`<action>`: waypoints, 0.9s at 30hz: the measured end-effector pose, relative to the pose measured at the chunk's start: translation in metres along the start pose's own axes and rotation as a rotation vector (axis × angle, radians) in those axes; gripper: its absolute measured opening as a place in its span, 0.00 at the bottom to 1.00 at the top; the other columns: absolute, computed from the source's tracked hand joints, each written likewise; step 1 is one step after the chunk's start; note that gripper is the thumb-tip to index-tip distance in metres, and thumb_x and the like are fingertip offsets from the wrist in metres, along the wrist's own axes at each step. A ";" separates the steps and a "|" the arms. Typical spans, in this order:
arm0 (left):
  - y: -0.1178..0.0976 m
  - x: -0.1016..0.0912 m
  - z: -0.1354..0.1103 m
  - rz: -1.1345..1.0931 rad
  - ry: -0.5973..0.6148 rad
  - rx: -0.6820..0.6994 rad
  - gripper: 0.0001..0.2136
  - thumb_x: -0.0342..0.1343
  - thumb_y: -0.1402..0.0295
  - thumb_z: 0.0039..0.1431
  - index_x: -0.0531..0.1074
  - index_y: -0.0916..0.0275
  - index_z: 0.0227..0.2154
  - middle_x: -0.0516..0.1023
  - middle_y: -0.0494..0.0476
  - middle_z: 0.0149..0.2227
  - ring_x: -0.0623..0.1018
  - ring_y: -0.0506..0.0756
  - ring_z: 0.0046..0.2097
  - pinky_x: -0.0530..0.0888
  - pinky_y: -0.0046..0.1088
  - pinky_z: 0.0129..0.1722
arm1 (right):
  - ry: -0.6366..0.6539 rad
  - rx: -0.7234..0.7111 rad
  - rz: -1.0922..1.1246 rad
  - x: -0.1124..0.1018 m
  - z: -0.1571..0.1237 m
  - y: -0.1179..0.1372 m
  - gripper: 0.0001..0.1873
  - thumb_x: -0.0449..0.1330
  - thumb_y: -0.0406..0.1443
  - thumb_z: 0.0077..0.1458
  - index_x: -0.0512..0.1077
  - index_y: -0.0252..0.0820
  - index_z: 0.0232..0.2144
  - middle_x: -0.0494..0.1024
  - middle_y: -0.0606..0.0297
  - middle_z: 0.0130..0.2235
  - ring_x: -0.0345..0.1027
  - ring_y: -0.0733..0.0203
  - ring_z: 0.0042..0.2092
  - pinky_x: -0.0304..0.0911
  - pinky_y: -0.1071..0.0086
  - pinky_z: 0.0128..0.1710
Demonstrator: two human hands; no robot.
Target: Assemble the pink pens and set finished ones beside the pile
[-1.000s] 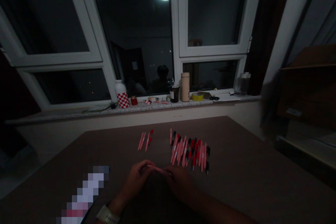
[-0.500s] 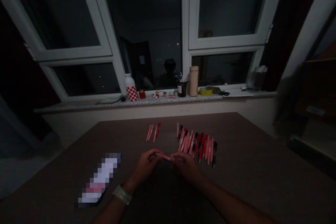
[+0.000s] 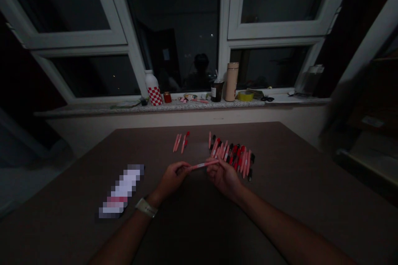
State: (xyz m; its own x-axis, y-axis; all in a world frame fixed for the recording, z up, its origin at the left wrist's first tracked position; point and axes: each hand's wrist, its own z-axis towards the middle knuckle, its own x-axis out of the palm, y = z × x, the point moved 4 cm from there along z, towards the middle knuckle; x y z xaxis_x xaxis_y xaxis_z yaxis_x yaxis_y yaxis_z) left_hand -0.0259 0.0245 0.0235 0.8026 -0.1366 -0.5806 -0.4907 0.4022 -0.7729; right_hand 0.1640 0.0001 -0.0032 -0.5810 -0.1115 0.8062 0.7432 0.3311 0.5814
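Note:
A pink pen (image 3: 201,165) with a pale label lies level between my two hands above the table. My left hand (image 3: 174,176) pinches its left end, and my right hand (image 3: 224,177) grips the right end between thumb and fingers. Just beyond my right hand is a cluster of pink, red and black pens (image 3: 231,155), laid side by side. Farther left, past my left hand, a small group of pink pens (image 3: 177,143) and a red one (image 3: 187,138) rests apart from the cluster.
A phone-like object (image 3: 122,192), its screen pixelated, lies left of my left forearm on the brown table (image 3: 280,198). Along the windowsill stand a checkered bottle (image 3: 154,89), a red jar (image 3: 167,97), a dark cup (image 3: 217,91), a beige flask (image 3: 231,83) and yellow tape (image 3: 245,96).
The pen has come more fully into sight as my right hand has turned and shifted to its right end. My view has tilted down, so everything sits higher in the picture.

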 end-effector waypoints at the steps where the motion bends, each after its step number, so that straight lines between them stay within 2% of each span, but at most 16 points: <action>1: -0.001 0.000 0.000 0.033 0.003 0.021 0.15 0.55 0.56 0.62 0.78 0.63 0.35 0.79 0.55 0.30 0.75 0.54 0.33 0.69 0.27 0.32 | -0.016 -0.010 0.001 -0.001 0.001 0.000 0.19 0.55 0.45 0.64 0.76 0.37 0.33 0.78 0.62 0.24 0.66 0.66 0.23 0.57 0.73 0.26; 8: -0.009 0.001 -0.001 0.166 0.022 0.266 0.12 0.52 0.60 0.67 0.79 0.60 0.41 0.77 0.58 0.40 0.75 0.56 0.44 0.70 0.32 0.46 | -0.079 -0.032 -0.023 -0.008 0.003 -0.005 0.19 0.57 0.48 0.62 0.77 0.38 0.35 0.78 0.64 0.24 0.63 0.66 0.22 0.55 0.73 0.25; 14: -0.002 -0.001 0.001 0.225 -0.031 0.242 0.13 0.49 0.61 0.68 0.78 0.59 0.43 0.76 0.58 0.39 0.74 0.57 0.45 0.70 0.34 0.46 | -0.076 -0.066 -0.043 -0.010 0.006 -0.006 0.22 0.57 0.51 0.61 0.75 0.39 0.43 0.80 0.64 0.28 0.59 0.67 0.21 0.51 0.73 0.23; 16: 0.005 -0.005 0.004 0.211 -0.108 0.198 0.14 0.49 0.61 0.67 0.77 0.61 0.43 0.76 0.59 0.40 0.75 0.57 0.45 0.71 0.34 0.45 | -0.112 -0.086 -0.085 -0.011 0.007 -0.005 0.22 0.58 0.52 0.59 0.74 0.41 0.44 0.80 0.65 0.29 0.57 0.68 0.21 0.49 0.73 0.22; 18: 0.015 -0.012 0.009 0.188 -0.238 0.137 0.14 0.49 0.61 0.66 0.77 0.63 0.41 0.77 0.61 0.40 0.76 0.58 0.45 0.71 0.35 0.46 | -0.137 -0.094 -0.143 -0.013 0.007 -0.005 0.23 0.61 0.53 0.57 0.73 0.42 0.45 0.80 0.65 0.30 0.57 0.68 0.21 0.48 0.73 0.22; 21: 0.035 -0.024 0.017 0.183 -0.391 -0.053 0.16 0.50 0.60 0.62 0.77 0.66 0.41 0.79 0.62 0.40 0.77 0.59 0.42 0.72 0.34 0.42 | -0.117 -0.120 -0.249 -0.011 0.006 -0.006 0.27 0.64 0.53 0.53 0.73 0.41 0.47 0.79 0.65 0.29 0.57 0.68 0.21 0.48 0.72 0.22; 24: 0.053 -0.034 0.028 0.179 -0.451 -0.272 0.17 0.51 0.60 0.61 0.76 0.67 0.43 0.81 0.62 0.37 0.79 0.59 0.39 0.72 0.31 0.37 | -0.079 -0.141 -0.346 -0.009 0.005 -0.007 0.28 0.65 0.52 0.51 0.74 0.39 0.46 0.77 0.66 0.26 0.57 0.68 0.21 0.49 0.72 0.21; 27: 0.063 -0.045 0.041 0.286 -0.501 -0.450 0.15 0.50 0.63 0.61 0.76 0.66 0.44 0.82 0.63 0.41 0.80 0.58 0.41 0.72 0.29 0.38 | -0.033 -0.138 -0.417 -0.007 0.003 -0.009 0.26 0.66 0.51 0.50 0.76 0.38 0.43 0.76 0.67 0.24 0.57 0.68 0.21 0.49 0.73 0.20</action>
State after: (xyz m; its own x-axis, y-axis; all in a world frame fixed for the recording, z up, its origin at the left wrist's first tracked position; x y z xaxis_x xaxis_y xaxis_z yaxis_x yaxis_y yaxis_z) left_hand -0.0788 0.0930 0.0110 0.6284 0.3916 -0.6721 -0.7095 -0.0656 -0.7017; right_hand 0.1602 0.0005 -0.0142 -0.8492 -0.1783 0.4970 0.4790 0.1360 0.8672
